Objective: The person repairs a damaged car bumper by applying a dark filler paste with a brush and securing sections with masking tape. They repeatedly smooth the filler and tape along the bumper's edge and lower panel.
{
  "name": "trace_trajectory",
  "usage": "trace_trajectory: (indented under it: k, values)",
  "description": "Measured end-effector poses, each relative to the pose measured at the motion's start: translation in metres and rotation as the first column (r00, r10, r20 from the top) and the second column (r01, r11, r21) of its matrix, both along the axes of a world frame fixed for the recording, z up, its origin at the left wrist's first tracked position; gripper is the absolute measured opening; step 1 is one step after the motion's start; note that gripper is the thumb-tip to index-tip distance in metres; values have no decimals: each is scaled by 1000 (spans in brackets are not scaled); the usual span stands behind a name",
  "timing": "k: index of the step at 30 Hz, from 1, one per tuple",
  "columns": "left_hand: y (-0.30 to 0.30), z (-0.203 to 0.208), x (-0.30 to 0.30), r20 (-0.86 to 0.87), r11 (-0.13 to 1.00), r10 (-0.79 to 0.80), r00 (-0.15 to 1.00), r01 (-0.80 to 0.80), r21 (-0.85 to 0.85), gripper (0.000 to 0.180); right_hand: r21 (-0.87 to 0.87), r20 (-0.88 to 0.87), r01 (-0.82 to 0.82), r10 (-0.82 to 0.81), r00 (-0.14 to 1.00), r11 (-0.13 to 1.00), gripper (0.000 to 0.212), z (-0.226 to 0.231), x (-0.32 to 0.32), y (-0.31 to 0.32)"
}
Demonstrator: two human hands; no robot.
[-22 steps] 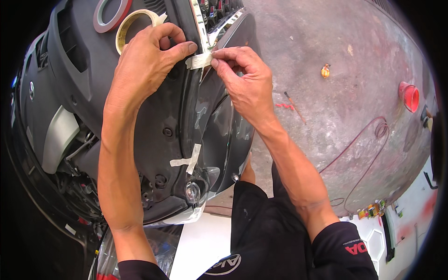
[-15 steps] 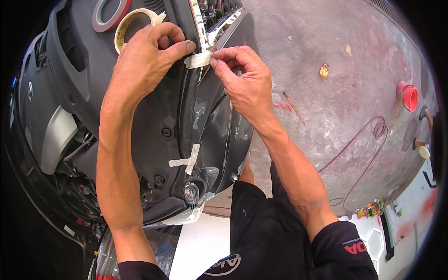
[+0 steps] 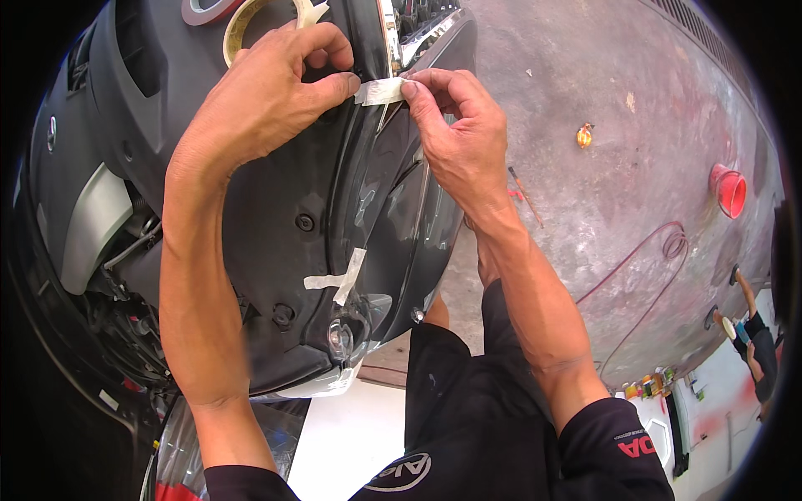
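A short strip of masking tape (image 3: 382,92) lies across the dark trim seam at the car's front edge. My right hand (image 3: 464,138) pinches the strip's right end between thumb and forefinger. My left hand (image 3: 267,100) is by the strip's other end, its fingers bent and thumb tip apart from the forefinger, with nothing visible in them. Behind that hand rests a roll of masking tape (image 3: 233,40) with a loose end sticking out. Two more tape pieces (image 3: 351,275) form a cross shape lower on the same edge, above the headlight (image 3: 340,338).
A grey tape ring (image 3: 198,14) lies at the top on the black engine cover. On the stained floor are a red bucket (image 3: 730,195), a coiled hose (image 3: 673,244), a thin stick (image 3: 526,198) and an orange-striped object (image 3: 584,135). Another person (image 3: 760,351) is at the far right.
The view has shifted, so the car sits slightly higher and further right in it. My right hand keeps its pinch on the strip. The other person has come further into view.
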State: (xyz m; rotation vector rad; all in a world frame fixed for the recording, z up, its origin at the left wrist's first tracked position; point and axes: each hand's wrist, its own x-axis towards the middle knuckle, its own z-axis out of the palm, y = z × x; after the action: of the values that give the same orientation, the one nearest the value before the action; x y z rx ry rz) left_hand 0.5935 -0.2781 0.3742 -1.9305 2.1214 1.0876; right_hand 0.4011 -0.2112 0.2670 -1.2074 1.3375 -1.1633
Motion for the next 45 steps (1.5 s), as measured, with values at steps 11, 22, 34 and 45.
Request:
trace_trajectory:
  k: [11,22,34,45]
  values:
    - [4,5,-10,13,999,-43,999,44,-27,48,105,123,-4,-9,992,994,16,-7,-1,2]
    - [60,13,-9,20,944,26,999,-18,-329,27,314,194,25,-90,977,949,24,-9,-14,45]
    - [119,14,-17,268,970,-45,962,106,-217,35,451,92,69,-123,988,890,28,-28,-50,111]
    - [125,15,-17,400,933,-146,905,261,-248,41,489,57,128,-177,983,863,28,-36,-91,152]
